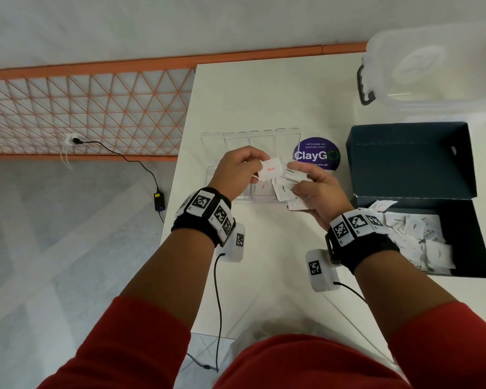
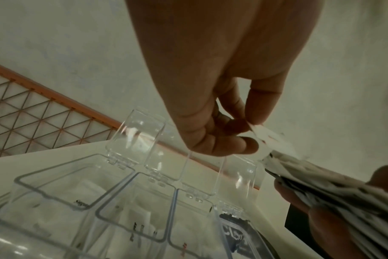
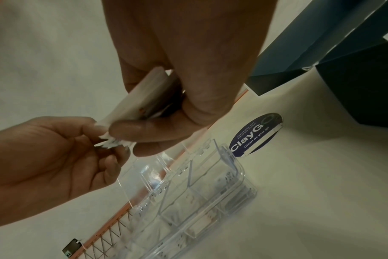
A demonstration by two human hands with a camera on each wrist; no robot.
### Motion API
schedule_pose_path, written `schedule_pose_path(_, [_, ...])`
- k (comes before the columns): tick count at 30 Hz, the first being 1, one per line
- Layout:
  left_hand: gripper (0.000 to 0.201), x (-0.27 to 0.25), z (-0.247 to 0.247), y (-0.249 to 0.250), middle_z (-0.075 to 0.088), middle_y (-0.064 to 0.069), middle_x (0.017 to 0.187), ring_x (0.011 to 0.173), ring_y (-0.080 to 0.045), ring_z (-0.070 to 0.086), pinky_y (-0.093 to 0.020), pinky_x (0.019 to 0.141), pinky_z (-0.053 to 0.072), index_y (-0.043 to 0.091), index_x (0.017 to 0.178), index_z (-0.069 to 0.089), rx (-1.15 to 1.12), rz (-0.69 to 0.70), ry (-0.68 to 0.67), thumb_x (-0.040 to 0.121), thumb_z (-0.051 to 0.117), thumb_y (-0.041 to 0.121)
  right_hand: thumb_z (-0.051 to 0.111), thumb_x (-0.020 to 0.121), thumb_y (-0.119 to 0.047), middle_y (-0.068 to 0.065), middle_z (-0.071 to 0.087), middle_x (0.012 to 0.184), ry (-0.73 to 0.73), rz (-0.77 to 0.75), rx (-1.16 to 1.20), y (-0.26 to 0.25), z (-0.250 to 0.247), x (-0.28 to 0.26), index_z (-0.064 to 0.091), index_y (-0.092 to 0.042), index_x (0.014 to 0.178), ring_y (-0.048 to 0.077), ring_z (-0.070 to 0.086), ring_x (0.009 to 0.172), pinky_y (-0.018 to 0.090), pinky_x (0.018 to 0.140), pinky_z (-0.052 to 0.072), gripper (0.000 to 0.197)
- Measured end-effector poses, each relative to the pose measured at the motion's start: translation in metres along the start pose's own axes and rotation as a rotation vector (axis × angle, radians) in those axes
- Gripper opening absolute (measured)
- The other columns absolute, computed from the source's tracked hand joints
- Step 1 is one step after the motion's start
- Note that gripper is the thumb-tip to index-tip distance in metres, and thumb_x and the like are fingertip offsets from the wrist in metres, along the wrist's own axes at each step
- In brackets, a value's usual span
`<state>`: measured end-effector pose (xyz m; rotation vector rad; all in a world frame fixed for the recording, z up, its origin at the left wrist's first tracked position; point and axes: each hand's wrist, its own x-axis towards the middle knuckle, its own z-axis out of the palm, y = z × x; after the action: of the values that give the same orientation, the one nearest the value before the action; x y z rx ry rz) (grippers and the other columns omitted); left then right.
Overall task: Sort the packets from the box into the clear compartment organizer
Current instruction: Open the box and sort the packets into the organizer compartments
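Observation:
Both hands hover above the clear compartment organizer (image 1: 236, 141), whose lids (image 2: 135, 133) stand open. My left hand (image 1: 243, 167) pinches a white packet with red print (image 1: 271, 169) between thumb and fingertips (image 2: 244, 145). Beside it, my right hand (image 1: 314, 189) grips a fanned bundle of white packets (image 1: 285, 189), seen edge-on in the left wrist view as packets (image 2: 321, 184). The left hand's packet touches the top of that bundle (image 3: 131, 105). A few packets lie inside the organizer's compartments (image 3: 199, 227). The dark blue box (image 1: 410, 161) stands open at the right, with several white packets (image 1: 421, 240) in its base.
A purple round ClayGo sticker (image 1: 316, 154) lies on the white table (image 1: 278, 94) behind the organizer. A clear lidded storage tub (image 1: 432, 71) sits at the far right corner. Left of the table is an orange lattice barrier (image 1: 82, 108), with a cable and power adapter (image 1: 159, 199) on the floor.

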<state>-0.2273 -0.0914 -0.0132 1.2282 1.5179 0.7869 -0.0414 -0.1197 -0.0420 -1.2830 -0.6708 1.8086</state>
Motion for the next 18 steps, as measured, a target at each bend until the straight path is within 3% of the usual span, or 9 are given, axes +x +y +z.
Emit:
schedule_pose_path(4, [0.030, -0.004, 0.000, 0.002, 0.059, 0.007, 0.076, 0.068, -0.008, 0.057, -0.023, 0.067, 0.047, 0.025, 0.105, 0.065, 0.252, 0.063, -0.107, 0.084, 0.054, 0.007, 0.051, 0.086, 0.016, 0.010, 0.070, 0.105, 0.004, -0.007, -0.004, -0.002, 0.001, 0.000, 0.071, -0.017, 0.110, 0.025, 0.069, 0.080, 0.032, 0.054, 0.057, 0.045])
schedule_pose_path(7, [0.045, -0.008, 0.004, 0.001, 0.059, 0.004, 0.078, 0.070, -0.010, 0.056, -0.022, 0.068, 0.048, 0.033, 0.125, 0.055, 0.435, 0.137, -0.224, 0.086, 0.055, 0.012, 0.051, 0.086, 0.015, 0.011, 0.069, 0.101, 0.019, -0.017, -0.023, -0.004, 0.002, 0.000, 0.070, -0.016, 0.112, 0.027, 0.067, 0.081, 0.034, 0.055, 0.057, 0.045])
schedule_pose_path(9, [0.051, -0.008, 0.004, 0.001, 0.056, 0.006, 0.071, 0.069, -0.011, 0.057, -0.017, 0.065, 0.047, 0.037, 0.132, 0.051, 0.426, 0.145, -0.233, 0.088, 0.052, 0.012, 0.051, 0.086, 0.015, 0.010, 0.069, 0.103, 0.024, -0.022, -0.024, -0.005, 0.002, 0.001, 0.070, -0.016, 0.112, 0.027, 0.068, 0.083, 0.034, 0.055, 0.057, 0.045])
schedule_pose_path(11, [0.047, -0.006, 0.001, 0.000, 0.054, 0.008, 0.065, 0.067, -0.012, 0.060, -0.018, 0.063, 0.048, 0.036, 0.128, 0.056, 0.353, 0.117, -0.209, 0.090, 0.047, 0.012, 0.052, 0.086, 0.015, 0.010, 0.069, 0.104, 0.039, -0.026, -0.017, -0.006, 0.002, 0.001, 0.070, -0.017, 0.110, 0.026, 0.068, 0.083, 0.032, 0.054, 0.056, 0.044])
schedule_pose_path(14, [0.035, 0.000, -0.007, -0.004, 0.055, 0.007, 0.063, 0.070, -0.020, 0.066, -0.032, 0.067, 0.050, 0.029, 0.110, 0.063, 0.289, 0.076, -0.176, 0.086, 0.047, 0.009, 0.052, 0.085, 0.015, 0.010, 0.069, 0.104, 0.060, -0.031, -0.020, -0.006, -0.002, 0.002, 0.071, -0.019, 0.105, 0.025, 0.067, 0.081, 0.031, 0.053, 0.055, 0.044])
schedule_pose_path(16, [0.033, 0.003, -0.012, -0.006, 0.056, 0.011, 0.059, 0.071, -0.022, 0.067, -0.030, 0.061, 0.048, 0.028, 0.107, 0.060, 0.293, 0.054, -0.168, 0.082, 0.051, 0.009, 0.053, 0.085, 0.015, 0.009, 0.068, 0.104, 0.070, -0.030, -0.015, -0.006, -0.004, 0.003, 0.072, -0.019, 0.104, 0.025, 0.067, 0.082, 0.031, 0.053, 0.056, 0.043])
schedule_pose_path(18, [0.043, 0.007, -0.015, -0.009, 0.060, 0.010, 0.061, 0.065, -0.010, 0.064, -0.023, 0.060, 0.044, 0.029, 0.119, 0.056, 0.327, 0.039, -0.170, 0.080, 0.054, 0.010, 0.054, 0.086, 0.015, 0.008, 0.069, 0.106, 0.078, -0.020, -0.018, -0.006, -0.005, 0.003, 0.071, -0.020, 0.104, 0.026, 0.068, 0.085, 0.032, 0.055, 0.057, 0.043])
